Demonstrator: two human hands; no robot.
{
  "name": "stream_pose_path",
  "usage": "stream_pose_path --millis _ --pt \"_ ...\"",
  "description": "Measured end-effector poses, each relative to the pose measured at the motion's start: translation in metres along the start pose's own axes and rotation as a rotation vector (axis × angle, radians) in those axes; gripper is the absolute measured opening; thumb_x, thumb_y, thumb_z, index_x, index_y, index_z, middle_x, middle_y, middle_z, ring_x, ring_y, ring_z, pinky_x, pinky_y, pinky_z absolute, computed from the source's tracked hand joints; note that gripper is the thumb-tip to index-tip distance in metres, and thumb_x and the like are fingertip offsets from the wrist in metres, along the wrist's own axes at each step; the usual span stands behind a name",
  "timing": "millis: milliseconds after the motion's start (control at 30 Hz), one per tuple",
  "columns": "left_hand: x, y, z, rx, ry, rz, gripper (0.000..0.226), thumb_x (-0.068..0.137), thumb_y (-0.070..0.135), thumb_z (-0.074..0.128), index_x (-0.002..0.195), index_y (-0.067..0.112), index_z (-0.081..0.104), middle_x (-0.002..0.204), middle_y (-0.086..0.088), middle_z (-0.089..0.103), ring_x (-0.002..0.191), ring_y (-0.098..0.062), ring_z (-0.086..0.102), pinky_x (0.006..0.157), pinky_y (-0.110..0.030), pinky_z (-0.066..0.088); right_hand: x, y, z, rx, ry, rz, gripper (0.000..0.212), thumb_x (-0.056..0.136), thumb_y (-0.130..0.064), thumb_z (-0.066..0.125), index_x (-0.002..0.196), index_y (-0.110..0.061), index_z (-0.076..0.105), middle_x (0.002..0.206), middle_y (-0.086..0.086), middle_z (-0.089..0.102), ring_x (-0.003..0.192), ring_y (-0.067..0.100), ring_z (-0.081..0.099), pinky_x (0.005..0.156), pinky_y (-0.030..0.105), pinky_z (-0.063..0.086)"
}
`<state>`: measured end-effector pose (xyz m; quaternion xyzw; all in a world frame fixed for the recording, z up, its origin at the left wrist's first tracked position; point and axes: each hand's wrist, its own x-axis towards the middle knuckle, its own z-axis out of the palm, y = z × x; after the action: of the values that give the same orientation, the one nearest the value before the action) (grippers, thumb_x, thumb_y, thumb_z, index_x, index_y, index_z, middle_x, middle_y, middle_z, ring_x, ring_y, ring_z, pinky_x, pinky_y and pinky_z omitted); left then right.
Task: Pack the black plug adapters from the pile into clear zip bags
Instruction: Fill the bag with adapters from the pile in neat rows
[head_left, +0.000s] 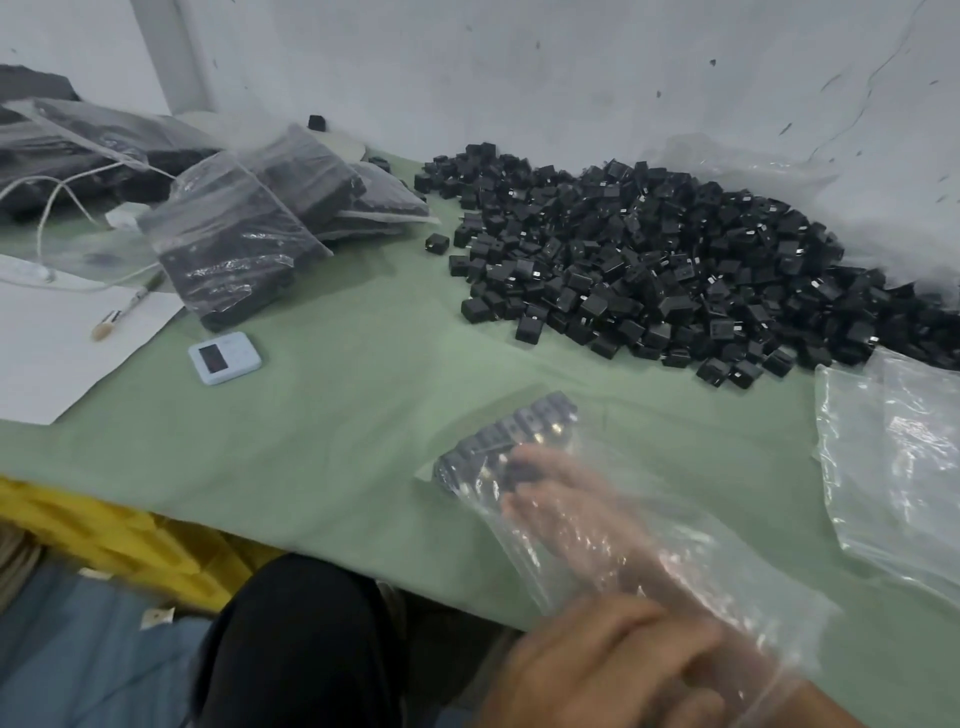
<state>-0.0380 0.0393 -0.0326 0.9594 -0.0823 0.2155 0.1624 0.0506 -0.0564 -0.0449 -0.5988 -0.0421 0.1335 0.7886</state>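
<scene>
A small packing workshop: a green-covered worktop (337, 441) against a scuffed white wall (571, 67) carries a heap of identical black plug adapters (675, 270) at right of centre, filled clear plastic bags (234, 244) stacked upper left, and empty clear bags (893, 457) at the right edge.

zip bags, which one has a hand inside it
The near bag by the table edge: the right hand is inside it, at a row of adapters. The filled bags at left and the flat bag at right lie untouched.
</scene>
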Motion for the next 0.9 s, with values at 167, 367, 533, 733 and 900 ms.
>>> stream_pose_path --millis 167,367,533,733,900 --pt "0.053 -0.104 -0.019 -0.568 0.1 -0.209 0.027 0.096 0.033 0.06 0.123 0.035 0.061 0.116 0.021 0.06 0.102 0.001 0.056 0.094 -0.027 0.048 0.014 -0.018 -0.004 -0.601 -0.041 -0.068 0.037 0.088 0.008 0.063 0.104 -0.025 0.069 0.099 -0.007 0.074 0.089 0.02 0.071 0.073 0.027 0.058" --pt "0.086 -0.137 0.006 -0.52 -0.263 -0.202 0.042 0.099 0.035 0.058 0.139 0.023 0.057 0.131 0.007 0.062 0.117 -0.011 0.056 0.1 -0.022 0.039 0.022 -0.026 0.0 -0.845 -0.145 -0.076 0.031 0.081 -0.057 0.064 0.109 -0.044 0.065 0.098 -0.037 0.067 0.097 -0.01 0.065 0.082 0.01 0.052" --pt "0.087 -0.137 0.007 -0.447 -0.283 -0.057 0.041 0.103 0.032 0.048 0.144 0.022 0.051 0.126 0.002 0.062 0.114 -0.017 0.054 0.101 -0.029 0.036 0.024 -0.017 -0.006 -0.993 -0.081 -0.058 0.042 0.08 -0.061 0.057 0.12 -0.047 0.059 0.117 -0.03 0.06 0.109 -0.006 0.058 0.103 0.022 0.046" --pt "0.084 -0.137 0.012 -0.389 -0.354 0.002 0.046 0.104 0.036 0.046 0.148 0.023 0.041 0.13 0.001 0.055 0.117 -0.021 0.047 0.103 -0.029 0.033 0.027 -0.024 -0.005 -1.036 -0.101 -0.023 0.022 0.082 -0.051 0.063 0.102 -0.047 0.057 0.104 -0.021 0.067 0.087 -0.015 0.062 0.086 0.015 0.053" --pt "0.078 -0.13 0.016 -0.333 -0.299 -0.029 0.046 0.106 0.032 0.041 0.149 0.017 0.04 0.137 -0.003 0.053 0.119 -0.023 0.041 0.103 -0.025 0.027 0.021 -0.025 -0.006 -1.078 -0.133 0.005 0.041 0.094 -0.033 0.065 0.134 -0.034 0.056 0.114 -0.025 0.058 0.104 -0.006 0.053 0.083 -0.003 0.035"
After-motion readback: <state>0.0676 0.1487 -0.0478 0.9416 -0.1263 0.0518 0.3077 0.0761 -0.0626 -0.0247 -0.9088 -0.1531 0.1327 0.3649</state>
